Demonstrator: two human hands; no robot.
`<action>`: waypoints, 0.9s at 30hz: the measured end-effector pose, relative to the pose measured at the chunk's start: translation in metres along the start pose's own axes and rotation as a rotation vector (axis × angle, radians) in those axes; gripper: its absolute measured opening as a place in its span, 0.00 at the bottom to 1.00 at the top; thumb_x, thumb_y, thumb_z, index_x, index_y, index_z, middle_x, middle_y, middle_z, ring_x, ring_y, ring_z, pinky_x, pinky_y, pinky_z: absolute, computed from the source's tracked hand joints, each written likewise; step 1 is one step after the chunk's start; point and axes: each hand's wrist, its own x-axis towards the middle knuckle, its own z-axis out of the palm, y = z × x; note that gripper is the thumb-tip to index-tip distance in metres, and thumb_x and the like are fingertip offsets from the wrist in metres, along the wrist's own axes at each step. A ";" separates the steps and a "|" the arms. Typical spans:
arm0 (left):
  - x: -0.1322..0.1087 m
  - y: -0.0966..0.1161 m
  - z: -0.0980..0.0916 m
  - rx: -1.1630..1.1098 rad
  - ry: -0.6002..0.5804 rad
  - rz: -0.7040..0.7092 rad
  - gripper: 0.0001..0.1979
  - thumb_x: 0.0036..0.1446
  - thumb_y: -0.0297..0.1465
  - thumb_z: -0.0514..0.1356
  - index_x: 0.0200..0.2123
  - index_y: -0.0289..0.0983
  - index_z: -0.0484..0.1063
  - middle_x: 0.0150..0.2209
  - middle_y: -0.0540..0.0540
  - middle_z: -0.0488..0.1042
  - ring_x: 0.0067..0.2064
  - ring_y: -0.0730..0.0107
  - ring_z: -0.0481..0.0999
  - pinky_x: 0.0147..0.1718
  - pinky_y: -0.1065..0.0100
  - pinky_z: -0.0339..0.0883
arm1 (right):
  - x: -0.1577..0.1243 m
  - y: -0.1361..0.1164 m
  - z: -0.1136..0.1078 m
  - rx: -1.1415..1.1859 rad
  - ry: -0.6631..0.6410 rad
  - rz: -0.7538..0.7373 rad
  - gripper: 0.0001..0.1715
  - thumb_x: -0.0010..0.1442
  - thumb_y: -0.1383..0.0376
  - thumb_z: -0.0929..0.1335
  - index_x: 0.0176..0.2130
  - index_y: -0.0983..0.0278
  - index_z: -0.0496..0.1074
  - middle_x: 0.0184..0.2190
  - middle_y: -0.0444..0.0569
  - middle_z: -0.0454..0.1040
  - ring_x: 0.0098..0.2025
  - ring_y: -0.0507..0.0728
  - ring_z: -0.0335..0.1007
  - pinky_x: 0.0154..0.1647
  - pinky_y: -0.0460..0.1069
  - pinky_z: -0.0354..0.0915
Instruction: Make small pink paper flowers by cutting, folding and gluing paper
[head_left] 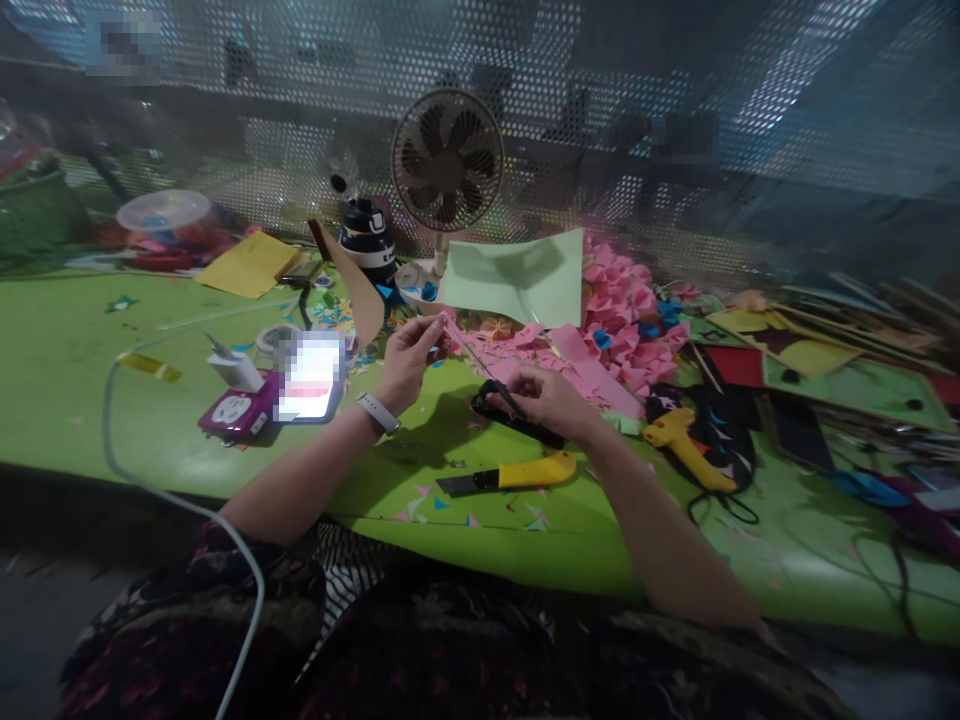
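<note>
Several left fingers point(429, 331) pinch pink paper point(448, 321), while right fingers point(528, 379) close around what may be scissors point(508, 397).

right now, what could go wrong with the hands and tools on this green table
The thin tool in the right hand points toward the left hand, so a slip might nick its fingertips.
The yellow-handled cutter lies between the forearms and could get knocked.
The white cable hangs over the table's front edge; a snag might tug things.
</note>
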 end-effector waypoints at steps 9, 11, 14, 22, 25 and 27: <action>0.001 -0.001 0.000 -0.005 0.019 -0.020 0.14 0.46 0.40 0.72 0.31 0.38 0.76 0.26 0.54 0.72 0.26 0.81 0.72 0.29 0.74 0.68 | 0.001 0.003 0.000 0.040 -0.001 0.002 0.30 0.44 0.42 0.76 0.27 0.62 0.64 0.23 0.41 0.64 0.26 0.51 0.59 0.24 0.46 0.54; 0.001 -0.002 0.000 -0.011 0.016 -0.016 0.14 0.47 0.39 0.72 0.31 0.38 0.76 0.25 0.54 0.72 0.26 0.81 0.72 0.29 0.74 0.68 | 0.001 0.002 0.000 0.044 0.004 -0.004 0.30 0.44 0.42 0.75 0.27 0.62 0.65 0.23 0.41 0.65 0.26 0.51 0.60 0.24 0.46 0.54; 0.001 -0.002 -0.001 -0.035 0.009 -0.018 0.15 0.45 0.39 0.73 0.30 0.37 0.76 0.25 0.54 0.73 0.26 0.81 0.72 0.28 0.75 0.68 | 0.000 0.001 -0.001 0.028 0.004 0.006 0.30 0.45 0.42 0.75 0.27 0.62 0.65 0.23 0.42 0.66 0.26 0.51 0.61 0.24 0.46 0.55; 0.003 -0.003 -0.001 -0.090 0.012 -0.030 0.18 0.39 0.40 0.76 0.30 0.36 0.77 0.24 0.53 0.73 0.25 0.81 0.72 0.26 0.77 0.67 | 0.001 0.004 -0.003 -0.006 0.031 -0.025 0.30 0.45 0.42 0.75 0.27 0.62 0.65 0.23 0.43 0.66 0.25 0.51 0.61 0.24 0.46 0.56; 0.003 -0.003 -0.001 -0.091 0.014 -0.035 0.17 0.40 0.39 0.75 0.30 0.36 0.77 0.24 0.53 0.73 0.25 0.81 0.73 0.26 0.77 0.68 | 0.001 0.004 -0.002 0.005 0.023 -0.024 0.30 0.45 0.41 0.75 0.26 0.62 0.65 0.22 0.41 0.64 0.24 0.50 0.60 0.23 0.46 0.54; 0.003 -0.003 -0.001 -0.087 0.015 -0.040 0.16 0.42 0.38 0.75 0.31 0.36 0.77 0.24 0.53 0.73 0.25 0.81 0.73 0.26 0.77 0.68 | 0.002 0.004 -0.002 0.008 0.017 -0.027 0.30 0.45 0.41 0.74 0.25 0.62 0.64 0.21 0.41 0.63 0.24 0.50 0.58 0.22 0.46 0.53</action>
